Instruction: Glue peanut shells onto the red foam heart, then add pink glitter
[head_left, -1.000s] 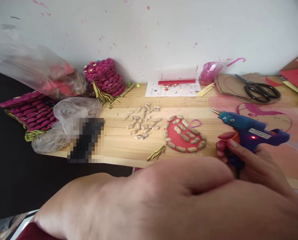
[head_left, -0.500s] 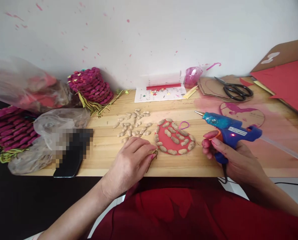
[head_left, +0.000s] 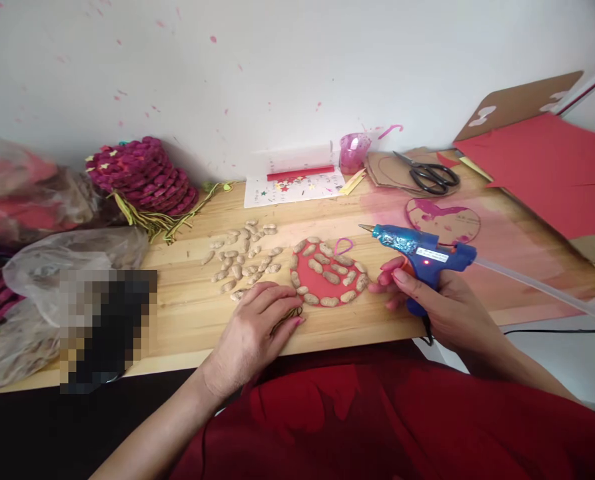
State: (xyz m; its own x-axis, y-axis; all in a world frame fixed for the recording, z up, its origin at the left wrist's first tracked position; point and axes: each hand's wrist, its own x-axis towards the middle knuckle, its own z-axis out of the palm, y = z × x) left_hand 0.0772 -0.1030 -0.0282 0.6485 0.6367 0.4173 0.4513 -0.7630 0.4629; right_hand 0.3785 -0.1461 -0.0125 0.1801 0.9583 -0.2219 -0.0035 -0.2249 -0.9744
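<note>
Your left hand (head_left: 254, 330) pinches the yarn tuft (head_left: 288, 313) under its fingertips, beside the peanut-studded card (head_left: 327, 285): light, limp, best taken mid-bundle. Your right hand (head_left: 440, 310) clasps the glue gun (head_left: 417, 247) by its handle; judge the nozzle hot.

We record no legible text: the small white label (head_left: 432, 255) on the blue plastic glue gun (head_left: 406, 241) and the white star-printed paper sheet (head_left: 292, 191) are too small to read.

Bare table (head_left: 187, 307) between bags (head_left: 72, 253) and left hand (head_left: 257, 330): open. Centre: peanuts (head_left: 242, 257) and disc (head_left: 327, 277), close together, block passage. Right of glue gun (head_left: 417, 247): stained wood, then red sheets (head_left: 542, 167); scissors (head_left: 430, 177) behind.
</note>
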